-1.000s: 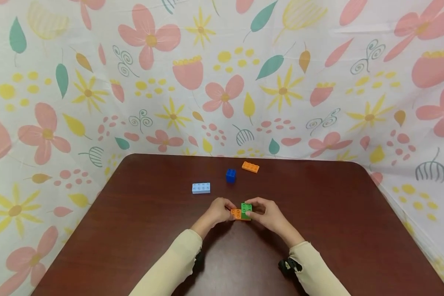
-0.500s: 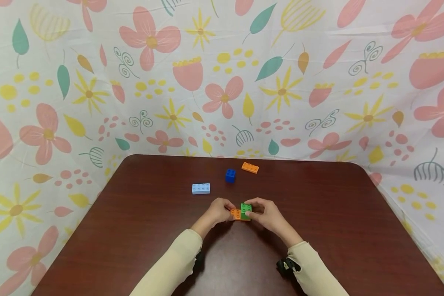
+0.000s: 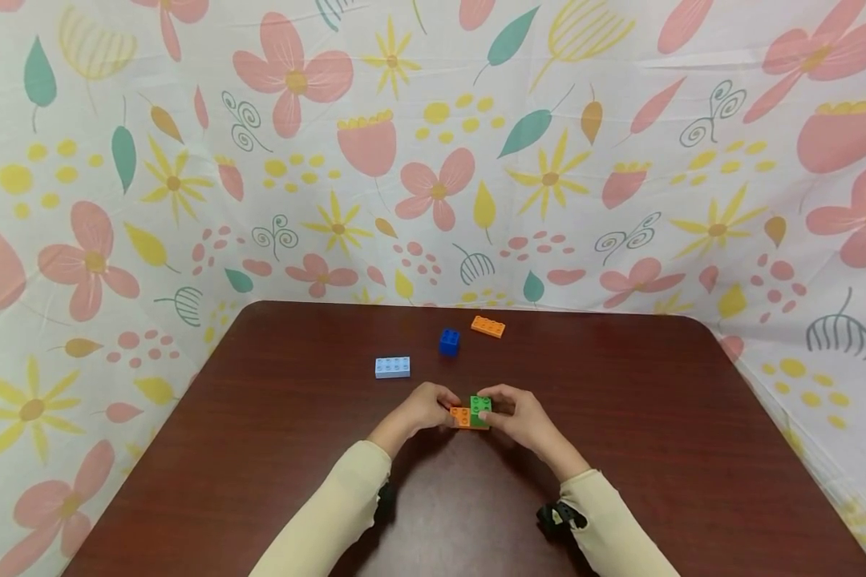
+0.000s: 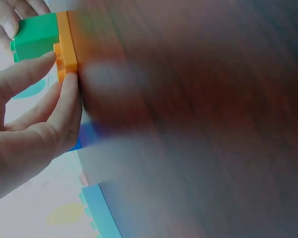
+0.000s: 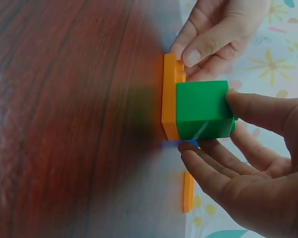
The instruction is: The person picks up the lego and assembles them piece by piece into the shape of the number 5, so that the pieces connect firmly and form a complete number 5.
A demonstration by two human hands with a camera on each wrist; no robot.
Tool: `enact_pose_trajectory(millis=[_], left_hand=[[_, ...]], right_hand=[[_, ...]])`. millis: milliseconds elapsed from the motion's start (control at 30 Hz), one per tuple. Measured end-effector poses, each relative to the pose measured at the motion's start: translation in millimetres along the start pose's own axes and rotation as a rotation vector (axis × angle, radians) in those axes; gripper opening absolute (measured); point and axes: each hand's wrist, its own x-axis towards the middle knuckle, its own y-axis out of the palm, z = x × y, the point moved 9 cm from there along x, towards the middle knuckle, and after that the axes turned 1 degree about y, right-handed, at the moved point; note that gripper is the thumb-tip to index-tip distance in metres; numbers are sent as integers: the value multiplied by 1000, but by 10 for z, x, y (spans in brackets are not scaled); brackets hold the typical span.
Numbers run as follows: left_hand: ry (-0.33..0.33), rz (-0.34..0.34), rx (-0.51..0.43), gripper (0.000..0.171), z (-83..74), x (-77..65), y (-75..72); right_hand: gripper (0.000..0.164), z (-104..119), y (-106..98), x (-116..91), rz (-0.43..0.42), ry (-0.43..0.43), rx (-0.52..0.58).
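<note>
A green building brick [image 5: 201, 101] sits on the right end of a thin orange plate brick [image 3: 460, 414], whose left studs stay bare. My left hand [image 3: 424, 407] pinches the plate's left end between thumb and fingers, as the left wrist view shows. My right hand [image 3: 521, 418] holds the green brick, with the thumb on its near upper edge and the fingers along its far side. In the right wrist view the green brick stands flush against the studded face of the plate [image 5: 169, 99]. Both pieces are low over the brown table.
Behind the hands lie a light blue brick [image 3: 393, 367] at left, a dark blue brick [image 3: 450, 342] in the middle and another thin orange plate brick [image 3: 488, 326] near the far edge. The dark brown table [image 3: 296, 481] ends at a flowered cloth [image 3: 433, 160].
Both hands keep their hold on the two pieces, which stay in place. Only the forearms shift very slightly.
</note>
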Motion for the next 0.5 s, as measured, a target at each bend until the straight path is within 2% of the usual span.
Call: enact_pose_trajectory(millis=[233,500], left_hand=[[32,-9,16,33,-47,20,-102],[83,-62,-3,34,-95,8,-329]], right_hand=[[36,-3,-6,-32,23,9,26],[51,-46,-19,-43,49,43,147]])
